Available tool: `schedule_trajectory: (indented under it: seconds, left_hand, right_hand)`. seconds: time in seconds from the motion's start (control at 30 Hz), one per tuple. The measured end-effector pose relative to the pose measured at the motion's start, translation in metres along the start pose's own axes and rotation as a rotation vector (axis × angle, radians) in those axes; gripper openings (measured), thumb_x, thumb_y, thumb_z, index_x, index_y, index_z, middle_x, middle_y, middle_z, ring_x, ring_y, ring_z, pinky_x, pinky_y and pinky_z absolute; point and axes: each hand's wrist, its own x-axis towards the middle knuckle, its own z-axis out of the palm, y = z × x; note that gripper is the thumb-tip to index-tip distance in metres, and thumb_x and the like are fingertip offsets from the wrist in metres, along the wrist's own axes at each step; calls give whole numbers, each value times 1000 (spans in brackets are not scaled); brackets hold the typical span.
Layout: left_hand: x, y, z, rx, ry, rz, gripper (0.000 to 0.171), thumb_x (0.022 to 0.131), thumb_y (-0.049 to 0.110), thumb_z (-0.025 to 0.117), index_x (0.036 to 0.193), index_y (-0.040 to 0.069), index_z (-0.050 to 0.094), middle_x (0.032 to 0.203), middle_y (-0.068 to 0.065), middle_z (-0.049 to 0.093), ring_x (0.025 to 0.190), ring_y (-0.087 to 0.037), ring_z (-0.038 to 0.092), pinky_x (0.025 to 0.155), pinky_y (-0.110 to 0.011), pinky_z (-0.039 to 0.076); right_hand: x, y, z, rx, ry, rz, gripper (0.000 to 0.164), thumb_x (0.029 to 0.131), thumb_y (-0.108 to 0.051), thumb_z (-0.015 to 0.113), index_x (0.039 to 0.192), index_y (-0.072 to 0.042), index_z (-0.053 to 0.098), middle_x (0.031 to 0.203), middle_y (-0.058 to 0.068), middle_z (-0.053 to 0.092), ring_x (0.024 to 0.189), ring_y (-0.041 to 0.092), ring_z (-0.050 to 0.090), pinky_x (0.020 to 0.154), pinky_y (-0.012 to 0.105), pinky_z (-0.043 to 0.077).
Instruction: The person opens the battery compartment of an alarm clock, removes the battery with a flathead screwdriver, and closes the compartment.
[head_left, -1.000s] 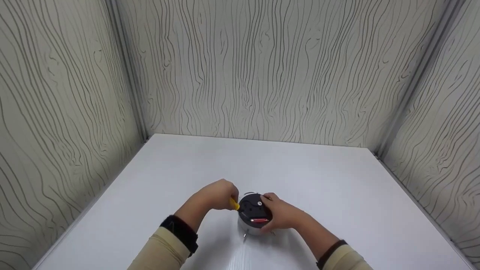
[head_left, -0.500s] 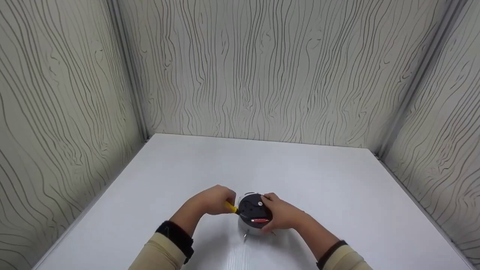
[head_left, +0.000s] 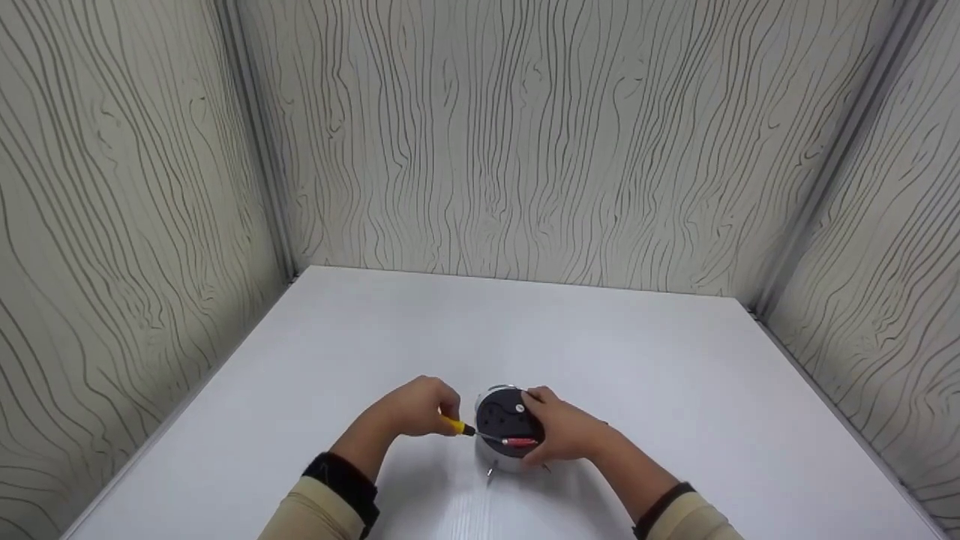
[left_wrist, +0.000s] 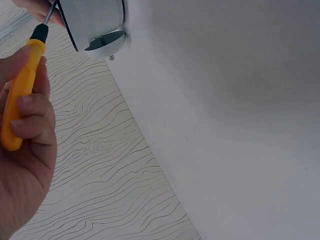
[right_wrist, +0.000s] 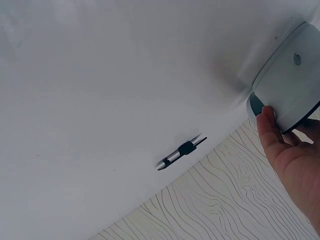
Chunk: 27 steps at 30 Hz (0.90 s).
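A round twin-bell alarm clock (head_left: 493,403) lies face down in the head view, its black back upward and its small legs toward me. A red battery (head_left: 517,442) sits in the slot of that back. My left hand (head_left: 421,406) grips the yellow handle of a screwdriver (left_wrist: 24,92), fingers curled round it. The shaft reaches across the back, with its tip right at the battery's left end. My right hand (head_left: 564,427) holds the clock by its right side, fingers and thumb spread along the rim. A bell (left_wrist: 107,46) shows below the casing in the left wrist view.
A slim black-and-silver object (right_wrist: 181,151) lies on the white table (right_wrist: 100,125) in the right wrist view, mostly hidden by my right arm in the head view. Wood-patterned panels (head_left: 480,150) enclose the table at the back and sides.
My left hand has drawn back left and toward me, bringing more of the screwdriver's shaft into view and its tip over to the battery. My right hand and the clock have stayed put.
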Motion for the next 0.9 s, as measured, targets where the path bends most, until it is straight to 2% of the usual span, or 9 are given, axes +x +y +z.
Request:
schedule_trajectory:
  seconds: [0.17,0.33,0.63,0.9]
  left_hand:
    - [-1,-4,3,-35,-3,-36,12,72,9,74,65,16,67,67,6,57,59,-11,52,54,-25,47]
    - [-3,-10,8,-71,-15,-98,11,74,13,74,66,18,68,69,5,58,58,-13,55,54,-26,49]
    - [-4,-14,10,-95,-11,-97,10,74,13,74,67,18,69,70,5,59,58,-13,56,54,-26,50]
    - [-4,-24,19,-128,-19,-123,9,73,14,75,69,19,70,71,5,60,55,-14,59,53,-29,49]
  right_hand:
    - [-1,0,0,7,1,2,103,63,-50,78,142,-4,30,142,10,28,128,33,36,99,49,35]
    - [0,0,0,7,-7,18,104,63,-51,78,143,-6,29,143,9,27,129,32,34,100,49,34]
    - [-1,-3,-2,21,-13,31,104,62,-50,79,143,-7,29,143,9,27,129,33,34,99,50,35]
    - [-1,-1,1,7,-3,32,104,63,-51,78,143,-8,28,145,9,26,130,33,33,100,50,34]
